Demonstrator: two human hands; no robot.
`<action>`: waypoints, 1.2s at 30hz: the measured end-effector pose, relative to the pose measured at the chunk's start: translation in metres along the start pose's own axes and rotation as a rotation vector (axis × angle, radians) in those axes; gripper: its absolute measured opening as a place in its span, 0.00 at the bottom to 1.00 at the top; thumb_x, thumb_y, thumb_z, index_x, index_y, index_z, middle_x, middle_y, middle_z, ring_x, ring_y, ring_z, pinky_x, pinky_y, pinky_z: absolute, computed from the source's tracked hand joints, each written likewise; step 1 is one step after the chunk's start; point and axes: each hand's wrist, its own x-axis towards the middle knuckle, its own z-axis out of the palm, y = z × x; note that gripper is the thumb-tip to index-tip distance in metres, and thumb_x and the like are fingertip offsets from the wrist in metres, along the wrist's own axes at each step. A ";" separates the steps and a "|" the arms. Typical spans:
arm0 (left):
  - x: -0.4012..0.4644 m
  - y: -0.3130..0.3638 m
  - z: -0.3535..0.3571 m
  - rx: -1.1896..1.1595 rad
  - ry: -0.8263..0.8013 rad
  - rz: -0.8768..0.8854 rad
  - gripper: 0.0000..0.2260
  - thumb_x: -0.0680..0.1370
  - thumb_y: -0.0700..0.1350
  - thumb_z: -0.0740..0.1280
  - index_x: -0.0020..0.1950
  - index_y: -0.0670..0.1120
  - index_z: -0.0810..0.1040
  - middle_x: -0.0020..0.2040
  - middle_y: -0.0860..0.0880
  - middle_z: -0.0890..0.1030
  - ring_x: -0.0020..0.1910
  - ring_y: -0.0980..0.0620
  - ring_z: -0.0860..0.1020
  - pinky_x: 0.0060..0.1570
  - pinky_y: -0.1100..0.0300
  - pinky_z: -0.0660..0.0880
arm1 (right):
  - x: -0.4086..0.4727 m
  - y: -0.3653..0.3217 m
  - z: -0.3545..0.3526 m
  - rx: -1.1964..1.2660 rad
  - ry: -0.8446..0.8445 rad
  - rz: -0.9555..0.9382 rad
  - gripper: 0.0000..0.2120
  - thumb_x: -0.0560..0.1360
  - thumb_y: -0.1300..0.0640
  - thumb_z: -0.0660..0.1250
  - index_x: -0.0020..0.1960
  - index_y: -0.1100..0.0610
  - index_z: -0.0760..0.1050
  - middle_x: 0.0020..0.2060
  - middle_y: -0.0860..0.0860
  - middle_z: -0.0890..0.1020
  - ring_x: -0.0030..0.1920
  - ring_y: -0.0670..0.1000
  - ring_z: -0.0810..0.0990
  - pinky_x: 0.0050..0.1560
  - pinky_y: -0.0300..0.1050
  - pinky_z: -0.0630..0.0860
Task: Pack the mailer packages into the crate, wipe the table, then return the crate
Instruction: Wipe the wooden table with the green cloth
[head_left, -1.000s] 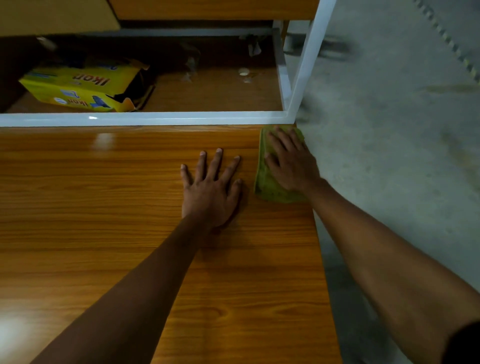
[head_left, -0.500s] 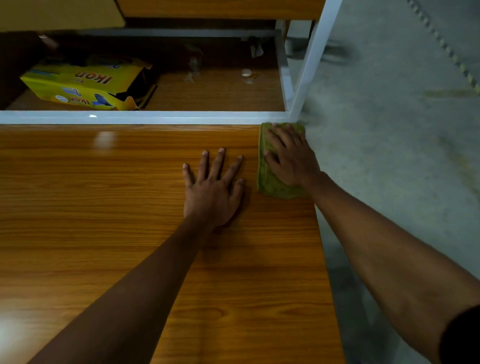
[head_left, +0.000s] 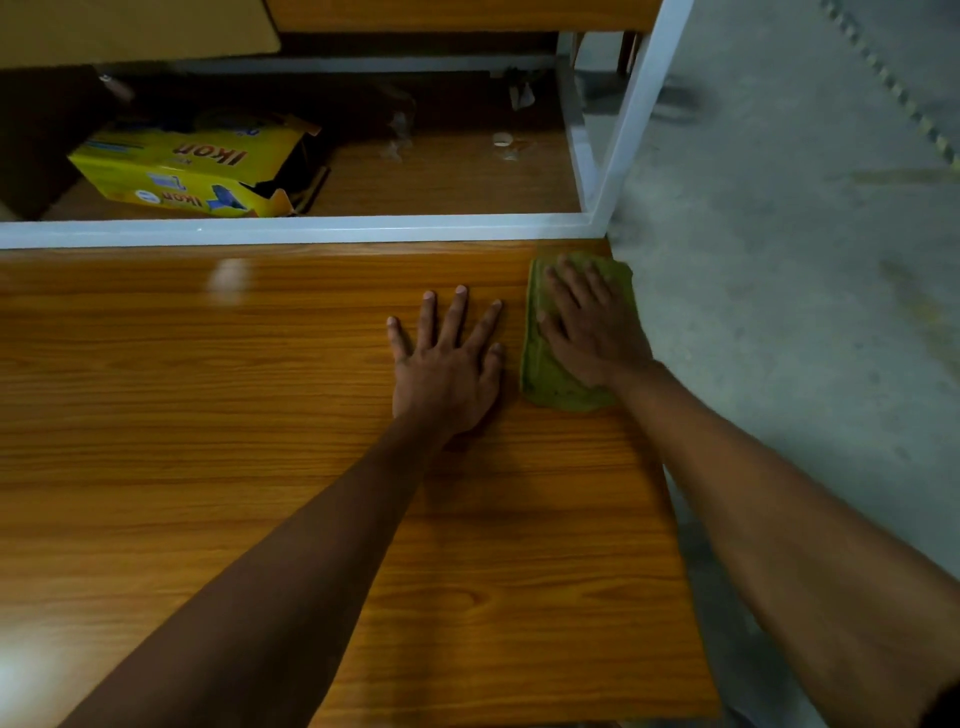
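Cloth (head_left: 550, 374) under your right hand (head_left: 592, 327) lies at the far right corner of the table (head_left: 208, 415), its right edge reaching the table's edge; it is green and folded. Your right fingers lie straight and slightly apart, pressing flat on it, not curled around it. Your left hand (head_left: 447, 369) rests palm down on the bare wood just beside the cloth, fingers spread wide, holding nothing and not touching the fabric. Beyond the table's far edge runs a white metal frame (head_left: 311, 228), and behind it a lower wooden shelf (head_left: 441, 176) carries a yellow carton (head_left: 187, 166) printed "ikon", open at one end. Grey concrete floor (head_left: 779, 312) lies to your right.
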 end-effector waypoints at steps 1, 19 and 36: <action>-0.001 0.000 -0.001 0.000 -0.008 0.003 0.27 0.86 0.65 0.42 0.85 0.66 0.43 0.88 0.52 0.46 0.86 0.40 0.42 0.76 0.24 0.43 | -0.022 -0.010 0.001 -0.002 -0.019 -0.009 0.35 0.84 0.37 0.41 0.87 0.51 0.50 0.86 0.51 0.51 0.86 0.57 0.47 0.84 0.59 0.45; -0.108 -0.041 -0.025 -0.021 -0.037 -0.012 0.26 0.87 0.62 0.43 0.86 0.64 0.47 0.88 0.55 0.48 0.86 0.45 0.45 0.82 0.34 0.45 | -0.204 -0.131 0.015 0.023 -0.081 -0.003 0.33 0.86 0.39 0.39 0.87 0.51 0.42 0.86 0.53 0.43 0.85 0.59 0.39 0.84 0.62 0.45; -0.220 -0.090 -0.029 -0.028 0.020 -0.105 0.26 0.86 0.63 0.41 0.85 0.67 0.41 0.87 0.56 0.44 0.86 0.46 0.40 0.81 0.33 0.42 | -0.195 -0.164 0.021 0.016 -0.095 0.010 0.33 0.85 0.38 0.41 0.87 0.49 0.44 0.86 0.50 0.43 0.85 0.58 0.42 0.84 0.62 0.43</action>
